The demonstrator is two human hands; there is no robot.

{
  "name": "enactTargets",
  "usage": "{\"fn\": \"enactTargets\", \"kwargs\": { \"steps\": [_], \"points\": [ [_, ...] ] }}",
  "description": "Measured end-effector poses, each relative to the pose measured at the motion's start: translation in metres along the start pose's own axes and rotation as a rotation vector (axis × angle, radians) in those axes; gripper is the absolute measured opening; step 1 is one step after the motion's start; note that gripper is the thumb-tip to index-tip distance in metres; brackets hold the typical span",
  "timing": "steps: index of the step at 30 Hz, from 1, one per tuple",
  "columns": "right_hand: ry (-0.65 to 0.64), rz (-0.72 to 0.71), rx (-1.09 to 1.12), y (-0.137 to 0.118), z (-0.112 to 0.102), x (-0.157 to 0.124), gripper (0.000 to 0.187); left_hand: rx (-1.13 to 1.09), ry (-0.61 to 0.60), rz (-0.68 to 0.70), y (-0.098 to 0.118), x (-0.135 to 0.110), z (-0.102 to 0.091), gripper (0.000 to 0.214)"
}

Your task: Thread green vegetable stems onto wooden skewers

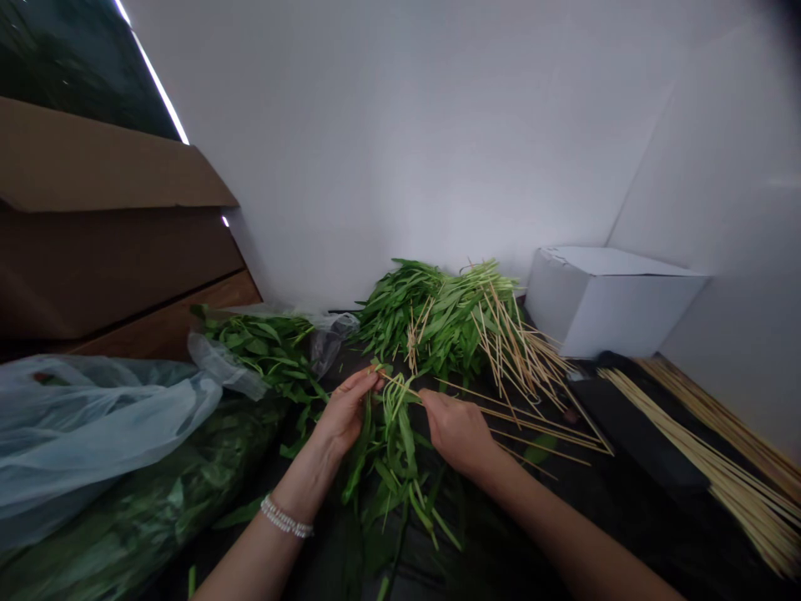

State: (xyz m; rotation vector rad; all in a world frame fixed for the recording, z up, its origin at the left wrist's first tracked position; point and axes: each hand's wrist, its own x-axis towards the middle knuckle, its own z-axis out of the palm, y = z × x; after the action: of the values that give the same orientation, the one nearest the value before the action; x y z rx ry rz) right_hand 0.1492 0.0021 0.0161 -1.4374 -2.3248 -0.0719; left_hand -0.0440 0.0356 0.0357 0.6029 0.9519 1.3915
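Observation:
A thin wooden skewer (400, 385) runs between my two hands, with leafy green stems (395, 417) threaded on it and hanging down in the middle. My left hand (348, 411), a beaded bracelet at its wrist, pinches the skewer at one end. On the other end my right hand (455, 426) is closed, its fingertips partly hidden. Behind them lies a pile of greens on skewers (450, 321), the sticks pointing right. Several loose skewers (538, 421) lie on the dark surface just right of my right hand.
At left are a plastic bag of greens (250, 342), a larger clear bag (93, 442) and a cardboard box (113, 259). A white box (617, 292) stands back right against the wall. Bundles of bare skewers (701, 446) lie at right beside a black block (638, 430).

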Motion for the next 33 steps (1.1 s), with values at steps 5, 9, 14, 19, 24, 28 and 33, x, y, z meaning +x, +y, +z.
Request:
{"fn": "enactTargets", "kwargs": {
  "steps": [5,9,14,19,24,28,33],
  "points": [
    [0.016,-0.003,0.0,0.0008,0.0004,0.0,0.033,-0.018,0.01,-0.012,0.0003,0.0016,-0.0017,0.017],
    [0.023,-0.012,0.002,0.002,0.0025,0.0,0.032,-0.023,0.014,-0.027,0.0009,0.0016,-0.0015,0.017],
    [0.041,-0.022,0.013,0.0027,0.0047,-0.0001,0.032,-0.026,0.028,-0.037,0.0028,0.0002,0.0006,0.015],
    [0.026,-0.014,0.01,0.0017,0.0029,-0.0001,0.032,-0.027,0.02,-0.033,0.0026,-0.0004,0.001,0.016],
    [0.025,-0.017,0.02,0.0012,0.0032,0.0001,0.032,-0.034,0.02,-0.042,0.0017,0.0004,0.0,0.016],
    [0.037,-0.023,0.034,0.0015,0.0047,-0.0001,0.032,-0.045,0.013,-0.058,0.0006,0.0013,-0.001,0.014],
    [0.049,-0.028,0.056,0.0025,0.0069,-0.0003,0.032,-0.058,-0.01,-0.094,0.0008,0.0013,-0.0015,0.011]
  ]
}}
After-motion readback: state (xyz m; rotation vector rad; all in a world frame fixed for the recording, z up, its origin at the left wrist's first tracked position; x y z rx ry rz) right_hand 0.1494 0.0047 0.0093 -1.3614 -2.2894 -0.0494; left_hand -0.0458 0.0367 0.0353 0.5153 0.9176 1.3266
